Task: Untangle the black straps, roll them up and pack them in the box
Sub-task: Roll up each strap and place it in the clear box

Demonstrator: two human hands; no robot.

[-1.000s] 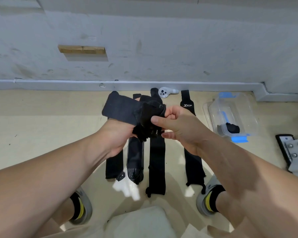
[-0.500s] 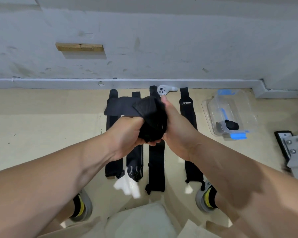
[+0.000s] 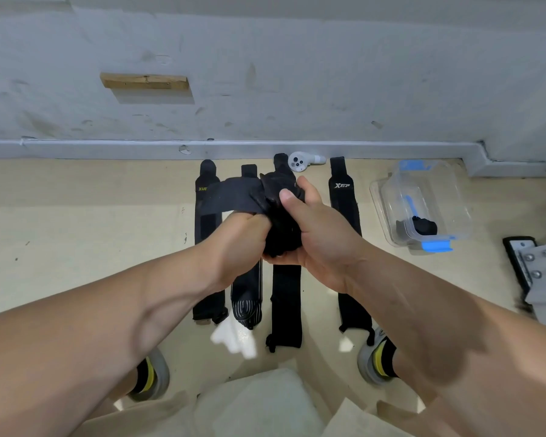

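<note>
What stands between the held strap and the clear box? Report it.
Nothing visible does. The left hand and right hand hold the strap roll in the air; only the flat Xtep strap lies on the floor between it and the box.

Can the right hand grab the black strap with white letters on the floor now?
Probably not yet. The right hand is wrapped round the half-rolled black fabric strap, with the left hand. The flat black lettered strap lies uncovered right beside it, so once freed it likely could.
</note>
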